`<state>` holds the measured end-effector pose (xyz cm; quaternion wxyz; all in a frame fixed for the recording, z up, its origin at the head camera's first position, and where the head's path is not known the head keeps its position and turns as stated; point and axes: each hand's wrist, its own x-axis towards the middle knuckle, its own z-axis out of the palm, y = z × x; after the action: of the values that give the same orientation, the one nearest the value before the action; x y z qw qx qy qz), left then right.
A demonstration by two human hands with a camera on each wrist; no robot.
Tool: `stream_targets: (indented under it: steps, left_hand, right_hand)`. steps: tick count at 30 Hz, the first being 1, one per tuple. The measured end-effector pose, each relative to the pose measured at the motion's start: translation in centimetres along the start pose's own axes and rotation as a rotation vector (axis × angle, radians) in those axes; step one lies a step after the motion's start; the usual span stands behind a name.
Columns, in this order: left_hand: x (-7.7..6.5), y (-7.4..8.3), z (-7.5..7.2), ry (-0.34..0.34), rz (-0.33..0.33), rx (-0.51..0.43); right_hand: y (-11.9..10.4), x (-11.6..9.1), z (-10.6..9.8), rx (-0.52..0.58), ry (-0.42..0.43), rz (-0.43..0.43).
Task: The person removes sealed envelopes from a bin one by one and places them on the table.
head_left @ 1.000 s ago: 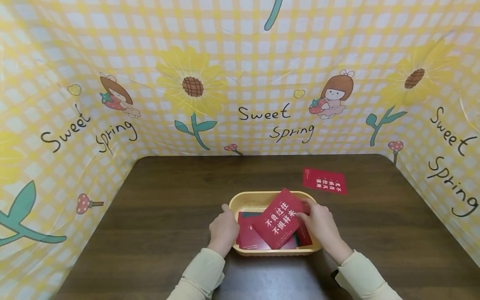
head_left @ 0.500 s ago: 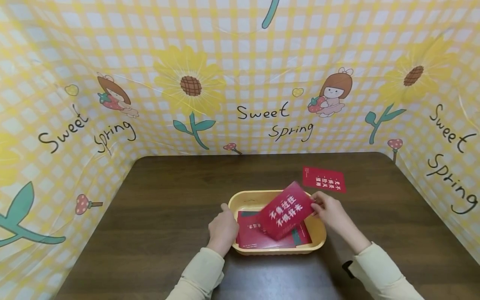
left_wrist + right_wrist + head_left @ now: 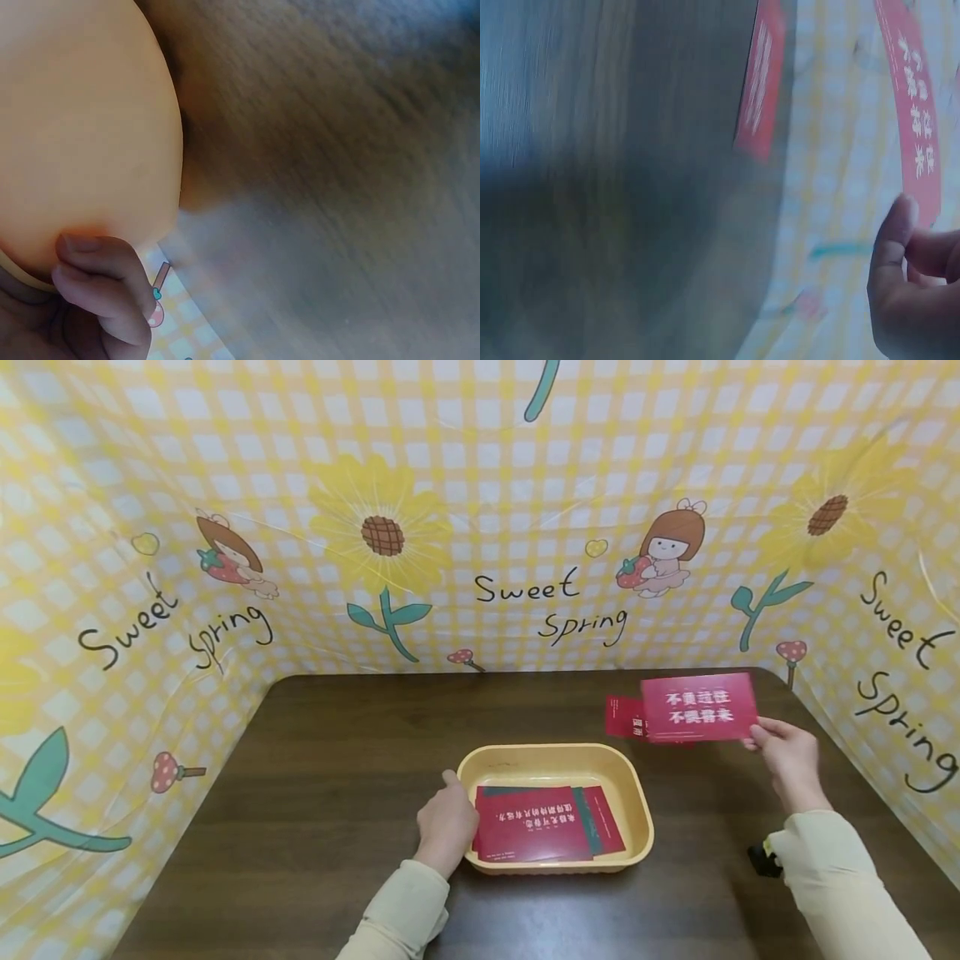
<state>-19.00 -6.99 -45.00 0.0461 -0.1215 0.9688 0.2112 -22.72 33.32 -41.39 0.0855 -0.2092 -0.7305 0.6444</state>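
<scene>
Red postcard (image 3: 697, 708): oblong, one face towards the head camera, two rows of white Chinese characters with fine print beneath, the lettering slightly blurred; bowed along its length in the right wrist view. Location: raised over the far right part of the table, well apart from the basin.

Right hand (image 3: 793, 762): thumb and fingers closed in a pinch on the postcard's lower right corner.

Left hand (image 3: 447, 822): at the left end of the yellow basin (image 3: 555, 866), fingers curled with the tips against its outer wall, the thumb up by the rim.

Second red card (image 3: 624, 717): flat on the table, white characters, its right part hidden behind the raised postcard.

Basin contents: a top red card (image 3: 532, 839), white characters inverted to the head camera; a dark green card (image 3: 588, 827) mostly covered by it; another red card (image 3: 606, 818) showing at the right.

Table (image 3: 322, 793): dark brown, wood-grained, corners rounded.

Backdrop (image 3: 487, 485): yellow-and-white checked cloth, printed with sunflowers, girls holding strawberries, and "Sweet Spring".

Sleeves (image 3: 832, 860): pale cream; a small black object (image 3: 765, 862) at the right cuff.
</scene>
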Motion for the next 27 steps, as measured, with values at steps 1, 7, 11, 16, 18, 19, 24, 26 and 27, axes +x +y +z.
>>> stream_targets:
  steps: [1, 7, 11, 16, 18, 19, 24, 26, 27]
  left_hand:
    - [0.0, 0.0, 0.0, 0.002, 0.000, 0.001]
    - [-0.1, 0.0, 0.1, 0.010, 0.002, -0.003]
    - [-0.1, -0.1, 0.1, 0.011, 0.006, -0.002]
    - [-0.1, -0.1, 0.0, 0.007, 0.003, -0.001]
    - [-0.1, -0.1, 0.0, 0.012, 0.005, 0.001]
    - [-0.1, 0.0, 0.0, 0.018, 0.008, 0.003]
    - [-0.2, 0.0, -0.1, 0.021, 0.008, 0.004]
    - [-0.2, 0.0, -0.1, 0.019, 0.007, 0.002]
    - [-0.2, 0.0, -0.1, 0.021, 0.008, 0.003]
  right_hand:
    - [0.3, 0.2, -0.8, 0.075, 0.048, 0.043]
    - [2.0, 0.8, -3.9, 0.425, 0.285, 0.235]
    - [2.6, 0.8, -4.6, 0.471, 0.354, 0.296]
    - [3.3, 1.0, -4.9, 0.365, 0.382, 0.351]
    - [3.4, 1.2, -4.9, 0.337, 0.391, 0.356]
    - [3.4, 1.3, -4.8, 0.322, 0.390, 0.354]
    - [3.2, 1.7, -4.8, 0.280, 0.407, 0.361]
    - [3.0, 1.7, -4.9, 0.304, 0.417, 0.368]
    - [2.9, 1.7, -4.9, 0.326, 0.419, 0.371]
